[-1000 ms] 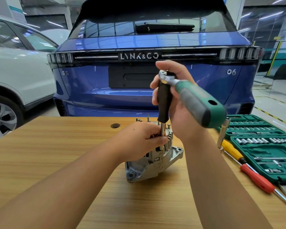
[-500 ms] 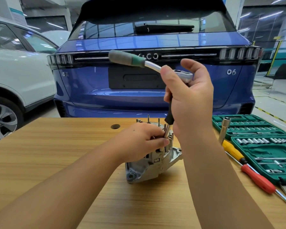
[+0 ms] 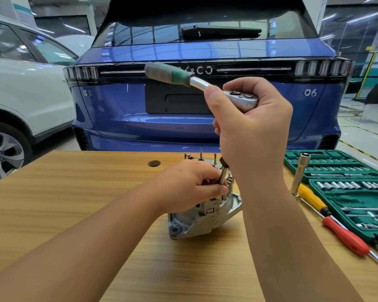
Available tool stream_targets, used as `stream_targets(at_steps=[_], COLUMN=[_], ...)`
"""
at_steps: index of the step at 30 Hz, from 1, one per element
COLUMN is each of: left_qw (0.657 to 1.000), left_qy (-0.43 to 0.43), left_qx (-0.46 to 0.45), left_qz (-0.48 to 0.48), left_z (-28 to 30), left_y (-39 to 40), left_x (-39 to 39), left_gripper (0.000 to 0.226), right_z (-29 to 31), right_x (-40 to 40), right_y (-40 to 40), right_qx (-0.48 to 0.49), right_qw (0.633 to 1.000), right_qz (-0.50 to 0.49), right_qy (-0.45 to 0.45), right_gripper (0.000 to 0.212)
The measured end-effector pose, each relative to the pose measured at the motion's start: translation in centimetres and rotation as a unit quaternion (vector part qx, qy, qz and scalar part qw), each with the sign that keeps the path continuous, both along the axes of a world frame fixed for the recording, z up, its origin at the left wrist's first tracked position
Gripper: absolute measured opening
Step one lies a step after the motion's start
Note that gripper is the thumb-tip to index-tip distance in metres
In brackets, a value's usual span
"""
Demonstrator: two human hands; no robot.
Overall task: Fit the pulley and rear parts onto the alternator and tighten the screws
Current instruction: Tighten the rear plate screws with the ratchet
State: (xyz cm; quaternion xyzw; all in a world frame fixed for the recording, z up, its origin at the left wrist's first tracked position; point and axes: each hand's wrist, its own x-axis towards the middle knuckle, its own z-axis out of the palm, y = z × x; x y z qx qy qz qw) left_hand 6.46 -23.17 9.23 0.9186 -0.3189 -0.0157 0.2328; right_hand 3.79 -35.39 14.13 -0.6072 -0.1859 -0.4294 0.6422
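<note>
A silver alternator point(image 3: 205, 216) stands on the wooden table point(image 3: 74, 203), with thin studs sticking up from its top. My left hand point(image 3: 190, 184) rests on top of it and pinches the metal socket end of a long extension point(image 3: 223, 174) that stands on it. My right hand point(image 3: 249, 127) grips the chrome head of a ratchet point(image 3: 240, 99) on top of that extension. The green ratchet handle point(image 3: 166, 73) points up and to the left. My right palm hides the black upper part of the extension.
A green open socket set case point(image 3: 345, 192) lies at the table's right. Next to it are a yellow screwdriver point(image 3: 310, 197), a red screwdriver point(image 3: 345, 236) and an upright long socket point(image 3: 300, 173). A round grommet hole point(image 3: 154, 163) is behind the alternator. A blue car point(image 3: 183, 105) is parked beyond the table.
The ratchet handle swung from pointing right toward me round to the upper left. My right hand shifted its grip onto the ratchet head. The left hand stayed on the socket.
</note>
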Motion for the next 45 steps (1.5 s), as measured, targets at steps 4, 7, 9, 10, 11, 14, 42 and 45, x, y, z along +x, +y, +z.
stream_targets(at_steps=[4, 7, 9, 10, 11, 14, 42, 45], left_qw=[1.0, 1.0, 1.0, 1.0, 1.0, 1.0, 0.998, 0.998], left_qy=[0.0, 0.002, -0.001, -0.007, -0.012, -0.018, -0.035, -0.038], left_qx=[-0.005, -0.017, -0.009, -0.001, 0.005, 0.009, -0.011, -0.022], left_qz=[-0.002, 0.001, -0.001, -0.003, -0.004, 0.0, 0.044, 0.048], left_z=[-0.1, 0.0, 0.1, 0.1, 0.1, 0.2, 0.0, -0.1], left_y=[-0.4, -1.0, -1.3, -1.4, -1.4, -1.3, -2.1, -2.5], left_x=[-0.1, 0.0, 0.1, 0.1, 0.1, 0.0, -0.6, -0.7], left_gripper=[0.024, 0.023, 0.023, 0.024, 0.025, 0.025, 0.021, 0.019], right_z=[-0.1, -0.2, -0.1, -0.1, -0.2, -0.3, -0.5, 0.0], right_x=[0.3, 0.8, 1.0, 1.1, 1.1, 1.4, 1.4, 1.3], right_y=[0.2, -0.5, -1.0, -1.2, -1.3, -1.2, -0.6, -1.3], right_qx=[-0.025, -0.076, -0.108, -0.111, -0.109, -0.101, -0.002, 0.032], right_qw=[0.997, 0.988, 0.976, 0.972, 0.971, 0.971, 1.0, 0.995], right_qz=[-0.062, -0.128, -0.183, -0.199, -0.205, -0.204, -0.004, 0.089], right_qy=[-0.032, -0.045, -0.05, -0.055, -0.06, -0.078, -0.03, 0.017], right_gripper=[0.016, 0.019, 0.022, 0.024, 0.025, 0.028, 0.005, 0.012])
